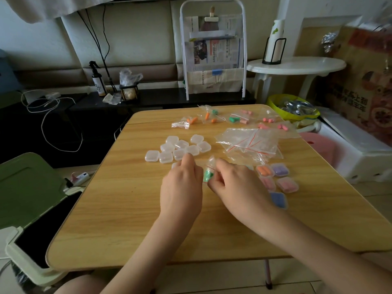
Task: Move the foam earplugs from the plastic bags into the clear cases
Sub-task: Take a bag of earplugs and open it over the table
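Observation:
On the wooden table (118,213) my left hand (182,187) and my right hand (231,185) meet over a small plastic bag (209,169) with green foam earplugs inside. Both hands pinch that bag between fingers and thumb. Several empty clear cases (178,148) lie clustered just beyond my left hand. Filled cases (277,179) with orange, purple, pink and blue earplugs sit right of my right hand. Bags still holding orange, green and pink earplugs (212,118) lie along the far edge. A heap of empty bags (248,143) lies in the middle right.
A green and white box (31,198) stands at the table's left. A white stand with papers (213,54) rises behind the table. A yellow bowl (292,109), a pink stool (320,145) and a white round side table (297,65) are at the right.

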Motion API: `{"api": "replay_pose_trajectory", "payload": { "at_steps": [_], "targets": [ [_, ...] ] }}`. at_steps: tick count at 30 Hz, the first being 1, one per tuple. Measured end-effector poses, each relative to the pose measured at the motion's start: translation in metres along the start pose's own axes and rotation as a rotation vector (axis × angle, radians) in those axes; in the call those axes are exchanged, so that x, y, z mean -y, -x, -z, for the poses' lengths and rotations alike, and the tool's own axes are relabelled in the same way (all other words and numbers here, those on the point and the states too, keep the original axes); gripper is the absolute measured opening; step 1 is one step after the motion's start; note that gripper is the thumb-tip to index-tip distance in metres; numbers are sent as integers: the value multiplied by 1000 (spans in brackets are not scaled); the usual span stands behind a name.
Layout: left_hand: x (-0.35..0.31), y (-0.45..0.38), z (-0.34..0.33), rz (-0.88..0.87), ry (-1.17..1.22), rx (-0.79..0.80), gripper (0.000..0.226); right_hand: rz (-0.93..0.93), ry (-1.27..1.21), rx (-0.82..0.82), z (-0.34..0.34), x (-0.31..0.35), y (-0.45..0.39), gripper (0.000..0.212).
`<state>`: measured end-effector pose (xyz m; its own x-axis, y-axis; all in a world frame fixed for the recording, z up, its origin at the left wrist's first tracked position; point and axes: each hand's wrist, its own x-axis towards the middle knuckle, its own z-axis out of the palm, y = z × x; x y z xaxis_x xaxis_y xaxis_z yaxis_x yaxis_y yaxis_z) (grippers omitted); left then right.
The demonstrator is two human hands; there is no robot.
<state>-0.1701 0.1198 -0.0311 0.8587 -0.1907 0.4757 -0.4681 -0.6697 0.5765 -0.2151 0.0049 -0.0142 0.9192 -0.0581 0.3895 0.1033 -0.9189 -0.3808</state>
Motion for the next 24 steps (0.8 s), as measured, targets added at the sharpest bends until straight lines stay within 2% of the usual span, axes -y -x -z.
{"api": "replay_pose_trajectory", "payload": {
  "at_steps": [2,5,7,9,11,16,19,21,23,24],
  "targets": [
    [0,-1,1,-12,41,-13,27,20,-16,-15,-1,0,2,18],
    [0,-1,2,-17,72,-42,34,104,21,-155,3,-3,3,25],
    [1,-2,2,-18,84,-59,32,157,36,-189,7,-6,0,21],
    [2,-2,2,-23,97,-56,30,197,45,-153,6,-8,-1,17],
    [0,1,1,-93,112,-66,29,156,-2,-99,3,-8,-1,13],
    [-7,10,4,-357,37,-148,25,-25,-214,118,-1,-12,-5,38],
    [-6,12,5,-478,-21,-210,27,-66,-222,249,-4,-18,-8,44],
    [-6,14,4,-567,-63,-221,28,-57,-216,276,-8,-24,-10,50],
    [-8,15,4,-516,-32,-181,27,-29,-266,222,-9,-27,-12,58],
    [-9,15,5,-415,20,-158,26,-13,-322,192,-9,-28,-13,60]
  ]
}}
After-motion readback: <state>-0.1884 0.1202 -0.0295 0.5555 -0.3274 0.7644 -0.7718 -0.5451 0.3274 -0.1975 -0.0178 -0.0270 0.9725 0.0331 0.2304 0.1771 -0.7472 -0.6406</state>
